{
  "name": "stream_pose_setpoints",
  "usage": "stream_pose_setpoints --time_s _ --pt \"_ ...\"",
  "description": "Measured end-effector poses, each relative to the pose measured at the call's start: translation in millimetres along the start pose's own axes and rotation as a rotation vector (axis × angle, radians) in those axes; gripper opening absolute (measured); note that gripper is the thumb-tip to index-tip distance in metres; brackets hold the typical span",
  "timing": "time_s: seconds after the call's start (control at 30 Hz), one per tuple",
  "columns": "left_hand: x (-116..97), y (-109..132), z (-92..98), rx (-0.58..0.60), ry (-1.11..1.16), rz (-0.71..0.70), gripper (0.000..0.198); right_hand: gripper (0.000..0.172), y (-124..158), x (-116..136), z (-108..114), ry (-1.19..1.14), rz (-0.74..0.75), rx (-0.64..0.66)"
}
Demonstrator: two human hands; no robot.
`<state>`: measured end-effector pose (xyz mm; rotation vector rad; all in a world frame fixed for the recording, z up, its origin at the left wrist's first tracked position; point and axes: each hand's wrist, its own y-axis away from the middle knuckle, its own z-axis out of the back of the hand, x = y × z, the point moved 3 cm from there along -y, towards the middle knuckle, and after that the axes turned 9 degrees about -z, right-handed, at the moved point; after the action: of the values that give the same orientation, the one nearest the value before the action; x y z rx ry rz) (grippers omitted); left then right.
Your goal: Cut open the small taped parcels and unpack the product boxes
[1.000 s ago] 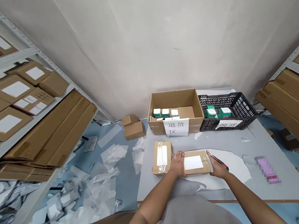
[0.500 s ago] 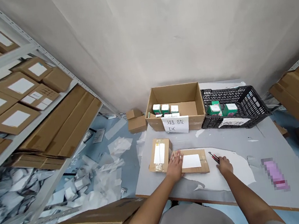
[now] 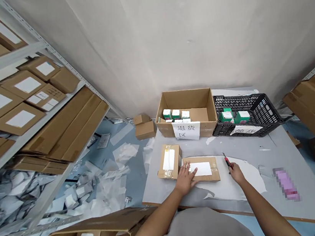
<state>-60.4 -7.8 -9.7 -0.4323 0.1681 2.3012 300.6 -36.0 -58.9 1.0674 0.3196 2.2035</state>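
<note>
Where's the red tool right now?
In the head view, the red tool is in the right hand, over the white sheet, right of the box under the left hand.

Red-and-black cutter (image 3: 227,162), white-labelled brown box (image 3: 205,169)

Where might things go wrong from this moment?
The red-handled cutter in the right hand points its thin tip outward; a slip might nick the left hand, spread on the labelled box nearby. The white sheet beneath that box might also slide, shifting it.
</note>
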Motion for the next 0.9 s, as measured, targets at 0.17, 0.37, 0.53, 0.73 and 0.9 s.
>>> stream_pose_setpoints --time_s 0.17,0.37,0.53,0.73,0.9 --pt "10.8 6.3 -3.9 -0.141 0.244 0.284 0.079 0.050 31.0 56.8 5.4 -0.479 -0.019 0.226" --pt "4.4 0.1 -0.4 -0.149 0.482 0.535 0.097 0.070 84.0 117.8 -8.1 -0.631 0.065 0.618" --pt "4.2 -2.0 11.4 -0.097 0.518 0.542 0.093 0.074 94.1 133.2 -18.0 -0.495 0.086 0.621" --pt "3.5 1.9 23.0 -0.075 0.390 0.463 0.076 0.061 82.2 137.5 -26.9 -0.319 0.251 0.371" --pt "-1.0 14.6 22.4 -0.051 0.144 0.259 0.030 0.043 85.8 144.4 -30.8 -0.012 0.340 0.313"
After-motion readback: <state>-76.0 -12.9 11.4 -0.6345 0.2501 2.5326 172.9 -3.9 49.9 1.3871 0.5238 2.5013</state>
